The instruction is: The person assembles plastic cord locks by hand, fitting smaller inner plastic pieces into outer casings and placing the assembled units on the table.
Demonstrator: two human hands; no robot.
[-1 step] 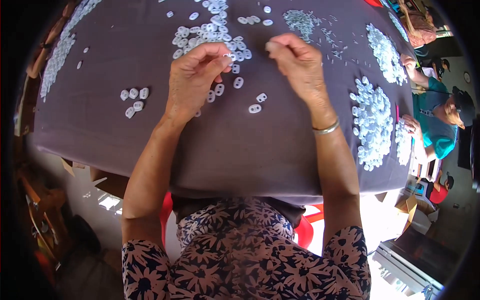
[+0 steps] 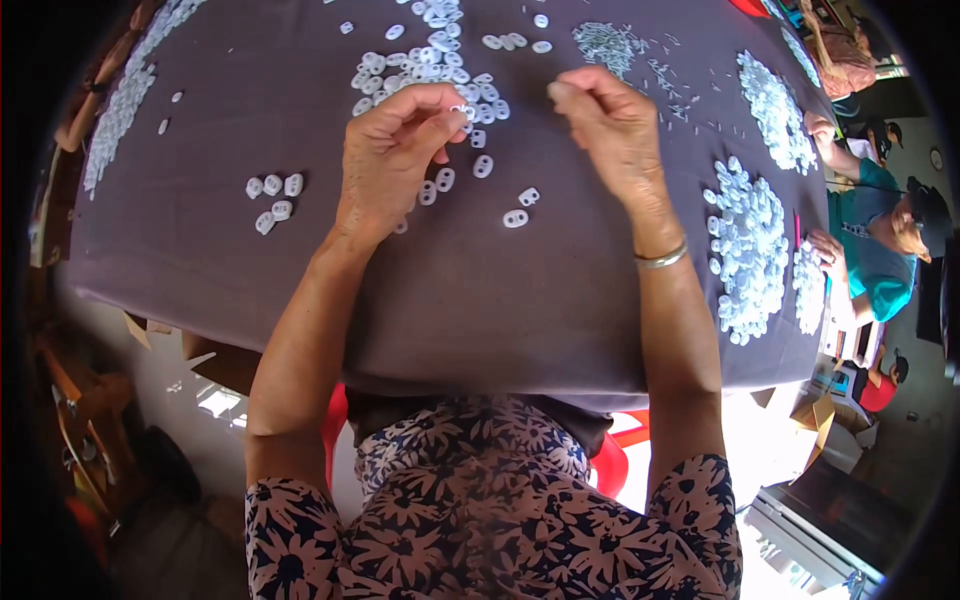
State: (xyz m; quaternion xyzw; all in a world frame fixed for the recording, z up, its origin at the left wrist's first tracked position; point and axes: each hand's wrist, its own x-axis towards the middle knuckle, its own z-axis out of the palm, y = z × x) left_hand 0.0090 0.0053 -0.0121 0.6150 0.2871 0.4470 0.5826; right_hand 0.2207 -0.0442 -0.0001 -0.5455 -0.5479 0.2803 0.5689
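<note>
Between the thumb and fingers of my left hand (image 2: 395,150) is a small white oval plastic piece with holes (image 2: 463,113), held above a loose heap of similar pieces (image 2: 425,68). My right hand (image 2: 612,125) is raised to the right of it, thumb and fingertips pinched together. Whatever the right fingertips hold, if anything, is too small and blurred to name. It hovers nearest to a scatter of tiny metal pins (image 2: 607,48). On the cloth between my forearms lie two more white pieces, one a flat oval (image 2: 515,218).
A dark cloth covers the table (image 2: 480,310). Several thicker white pieces (image 2: 283,210) form a small group at left. Large piles of white pieces (image 2: 748,250) lie at right and along the far left. Another person in a teal shirt (image 2: 885,290) works at the right edge.
My right hand has shifted slightly to the right, away from my left hand. The left hand keeps its pinch on the white piece. The whole view has moved a little.
</note>
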